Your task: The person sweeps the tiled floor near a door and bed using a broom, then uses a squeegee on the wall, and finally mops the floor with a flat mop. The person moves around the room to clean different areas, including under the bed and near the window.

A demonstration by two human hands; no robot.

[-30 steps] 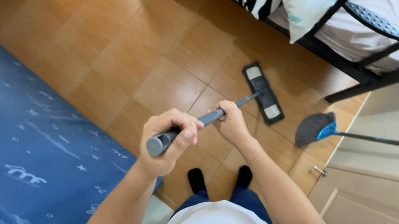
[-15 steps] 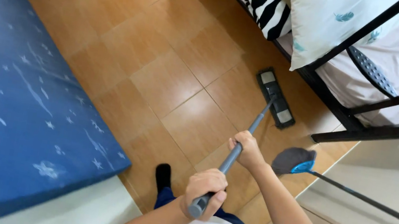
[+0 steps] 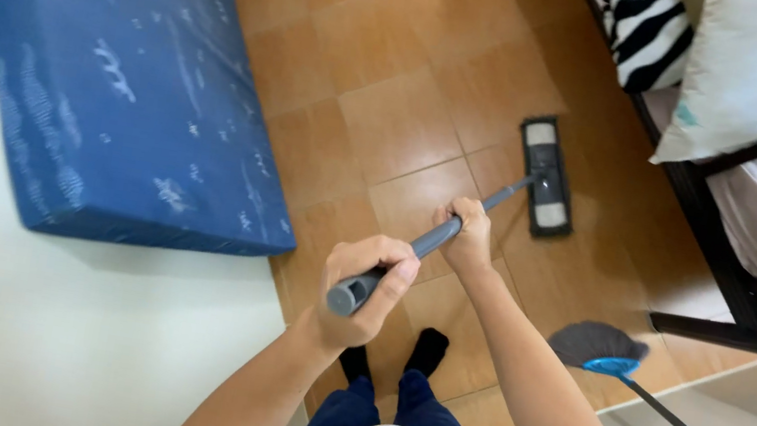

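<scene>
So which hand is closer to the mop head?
Right. The right hand grips the mop handle lower down, just short of the mop head. The left hand holds the handle's top end, farther back toward the body.

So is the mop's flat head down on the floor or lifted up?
Down: the mop head lies flat on the tile floor, handle slanting up to both hands.
</scene>
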